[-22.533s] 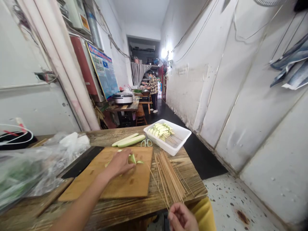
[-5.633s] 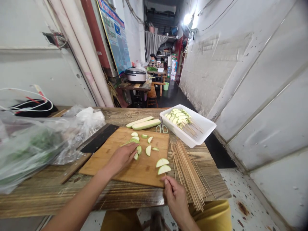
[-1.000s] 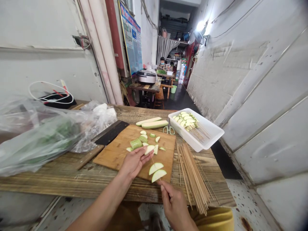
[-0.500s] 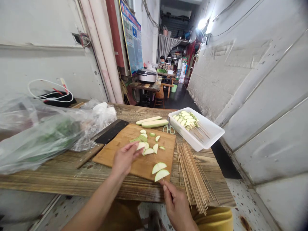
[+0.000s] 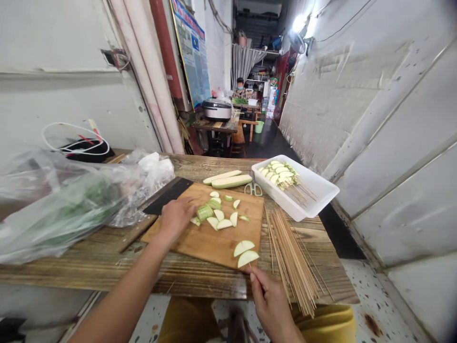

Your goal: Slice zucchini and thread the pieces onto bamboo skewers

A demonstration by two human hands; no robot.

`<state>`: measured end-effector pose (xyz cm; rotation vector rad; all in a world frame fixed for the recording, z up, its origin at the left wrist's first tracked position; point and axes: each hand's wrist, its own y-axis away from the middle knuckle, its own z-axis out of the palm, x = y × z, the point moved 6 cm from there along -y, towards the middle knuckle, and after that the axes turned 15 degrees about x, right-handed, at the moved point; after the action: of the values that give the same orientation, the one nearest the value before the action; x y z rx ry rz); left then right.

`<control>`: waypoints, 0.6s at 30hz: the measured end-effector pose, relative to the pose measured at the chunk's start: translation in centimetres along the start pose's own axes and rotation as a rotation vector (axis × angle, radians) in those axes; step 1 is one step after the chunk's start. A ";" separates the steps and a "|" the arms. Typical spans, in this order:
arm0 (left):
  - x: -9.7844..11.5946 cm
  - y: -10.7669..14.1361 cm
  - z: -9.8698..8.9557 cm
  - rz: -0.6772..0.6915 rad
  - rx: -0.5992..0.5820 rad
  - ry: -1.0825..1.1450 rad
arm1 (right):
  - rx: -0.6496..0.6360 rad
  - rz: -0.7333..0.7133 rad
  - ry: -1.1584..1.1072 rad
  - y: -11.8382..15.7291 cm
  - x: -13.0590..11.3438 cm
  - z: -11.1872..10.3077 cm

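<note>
R hand (image 5: 270, 297): pinching near end of a thin skewer (image 5: 250, 265), thumb vs. fingers, at near R corner of cutting board (image 5: 214, 245). Two half-round veg slices (image 5: 248, 258) threaded on it, one just beyond the other, pale faces up. Far tip hard to make out.

L hand (image 5: 176, 216): over L part of board, fingers half bent, tips just beside the stack of cut slices (image 5: 204, 213). Palm side hidden; can't tell if I've got anything in it. Loose slices (image 5: 224, 224) lie R of stack, approx mid-board.

Handling (my guess): slices v. light, firm but thin; wet faces prob. slick, could split if pierced close to rim. Best hold: by the edges, thumb on green skin, fingers opp. Skewer light, stiff lengthwise, will flex sideways; grip bare near end, clear of veg.

Around: knife (image 5: 166, 197) along board's L side. Two long veg halves (image 5: 231, 181) beyond board, scissors (image 5: 253, 189) just R of them. Far R, white tray (image 5: 326, 191) w/ loaded skewers (image 5: 282, 175). Bare skewer bundle (image 5: 294, 262) R of board on counter (image 5: 200, 281).
</note>
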<state>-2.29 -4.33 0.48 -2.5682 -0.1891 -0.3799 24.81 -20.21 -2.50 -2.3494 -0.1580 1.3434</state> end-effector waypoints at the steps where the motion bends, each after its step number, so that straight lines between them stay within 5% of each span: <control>1: 0.9 -0.2 0.5 -0.011 -0.040 -0.025 | -0.001 0.003 -0.007 0.0 0.1 0.0; 9: 6.4 -1.5 3.1 -0.005 -0.171 -0.195 | 0.009 0.027 -0.007 0.1 0.6 -0.1; 15: 6.5 -1.7 3.3 0.015 -0.203 -0.225 | -0.001 0.059 -0.023 0.1 0.7 -0.4; 18: 6.8 -1.5 2.7 0.196 -0.168 -0.074 | 0.005 0.055 -0.022 0.1 0.8 -0.5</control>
<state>4.47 -1.24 1.13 -2.7381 0.0715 -0.2354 25.67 -20.23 -2.96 -2.3514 -0.0968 1.3943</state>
